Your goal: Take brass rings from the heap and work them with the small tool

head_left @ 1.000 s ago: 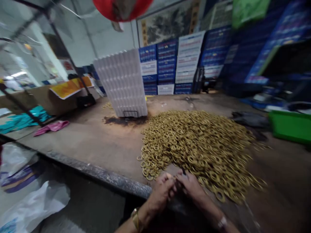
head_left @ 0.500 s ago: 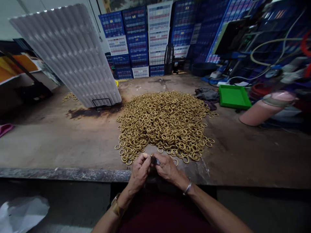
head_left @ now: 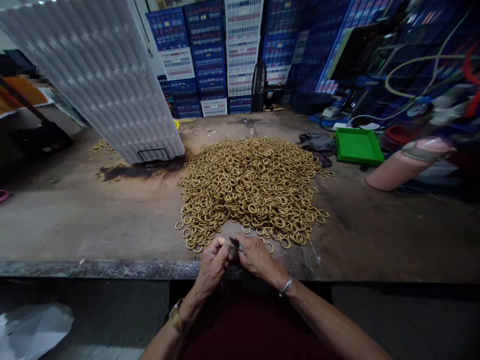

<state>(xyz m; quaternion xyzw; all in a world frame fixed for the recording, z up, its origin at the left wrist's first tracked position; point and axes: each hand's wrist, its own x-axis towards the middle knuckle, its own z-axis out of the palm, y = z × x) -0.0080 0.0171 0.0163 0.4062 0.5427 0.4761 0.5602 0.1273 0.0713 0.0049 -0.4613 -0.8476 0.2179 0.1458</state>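
Note:
Just in front of a wide heap of gold-coloured rings (head_left: 251,185), my two hands are close together at the table's near edge. The fingers of my left hand (head_left: 214,260) are pinched on a small gold-coloured ring, mostly hidden, with only a bit of its edge showing at the fingertips. My right hand (head_left: 257,255) is closed around a small knife (head_left: 235,243) with a dark blade, whose tip points left toward the left fingertips. Most of the knife's handle is hidden in the palm. Several loose rings lie near the right knuckles.
A tall stack of white ribbed trays (head_left: 101,85) leans at the left. Toward the right stand a green tray (head_left: 358,146), a dark cloth (head_left: 317,142) and a pink bottle (head_left: 407,165). Blue and white crates (head_left: 208,60) are stacked behind the table (head_left: 93,220).
The hands have parted slightly, and the knife's blade now shows more clearly between them. The whole view has shifted a little.

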